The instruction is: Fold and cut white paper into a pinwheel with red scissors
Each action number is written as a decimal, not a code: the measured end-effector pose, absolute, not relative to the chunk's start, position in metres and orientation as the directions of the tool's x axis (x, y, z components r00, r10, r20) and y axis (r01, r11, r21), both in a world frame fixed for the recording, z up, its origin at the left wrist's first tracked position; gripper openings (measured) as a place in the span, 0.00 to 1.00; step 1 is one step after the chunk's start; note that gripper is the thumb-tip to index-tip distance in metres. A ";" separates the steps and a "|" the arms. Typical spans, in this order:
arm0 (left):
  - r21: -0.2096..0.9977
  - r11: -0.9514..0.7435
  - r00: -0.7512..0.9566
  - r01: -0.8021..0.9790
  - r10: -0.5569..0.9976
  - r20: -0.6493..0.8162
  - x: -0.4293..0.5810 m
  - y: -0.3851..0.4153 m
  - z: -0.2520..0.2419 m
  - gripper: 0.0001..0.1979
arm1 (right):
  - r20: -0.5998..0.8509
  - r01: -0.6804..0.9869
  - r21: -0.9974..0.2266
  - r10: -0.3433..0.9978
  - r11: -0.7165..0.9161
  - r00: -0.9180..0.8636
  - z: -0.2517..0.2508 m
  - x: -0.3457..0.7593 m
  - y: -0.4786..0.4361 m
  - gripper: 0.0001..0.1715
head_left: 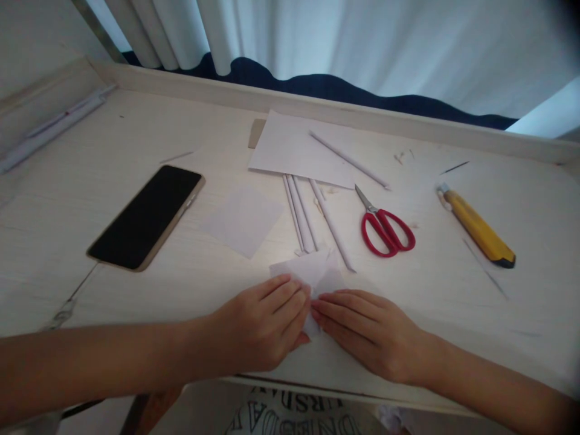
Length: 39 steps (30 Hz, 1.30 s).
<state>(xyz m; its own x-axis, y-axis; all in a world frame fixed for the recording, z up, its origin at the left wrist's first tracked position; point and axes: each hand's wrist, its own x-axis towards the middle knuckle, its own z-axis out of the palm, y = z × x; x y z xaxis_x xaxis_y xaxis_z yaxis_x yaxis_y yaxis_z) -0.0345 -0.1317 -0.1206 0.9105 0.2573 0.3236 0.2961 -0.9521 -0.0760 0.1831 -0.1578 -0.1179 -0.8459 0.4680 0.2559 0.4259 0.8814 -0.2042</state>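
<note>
A small folded piece of white paper (312, 273) lies near the front edge of the pale wooden table (90, 284). My left hand (263, 326) rests on its left part with the fingers curled and pressed down on it. My right hand (362, 332) lies flat on its right part, fingers stretched out together, fingertips meeting those of the left hand. Most of the paper under the hands is hidden.
A black phone (147, 214) lies to the left, a white paper square (244, 220) beside it. Rolled paper sticks (301, 214), a larger white sheet (299, 148), red scissors (385, 229) and a yellow utility knife (478, 228) lie beyond. A raised ledge (408, 124) runs along the back.
</note>
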 end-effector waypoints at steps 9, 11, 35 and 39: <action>-0.069 -0.967 0.916 0.245 0.208 0.344 -0.038 -0.123 -0.119 0.19 | 0.233 0.417 -0.215 0.461 0.883 -0.856 -0.116 0.183 -0.154 0.17; -0.055 -0.962 0.907 0.269 0.234 0.351 -0.038 -0.122 -0.120 0.20 | 0.230 0.415 -0.225 0.462 0.881 -0.856 -0.117 0.183 -0.154 0.17; 0.058 -0.937 0.852 0.344 0.338 0.401 -0.037 -0.122 -0.126 0.18 | 0.200 0.474 -0.109 0.486 0.874 -0.851 -0.096 0.173 -0.086 0.16; 0.066 -0.936 0.858 0.346 0.344 0.383 -0.038 -0.122 -0.127 0.19 | 0.072 0.464 -0.055 0.467 0.884 -0.881 -0.092 0.160 -0.071 0.16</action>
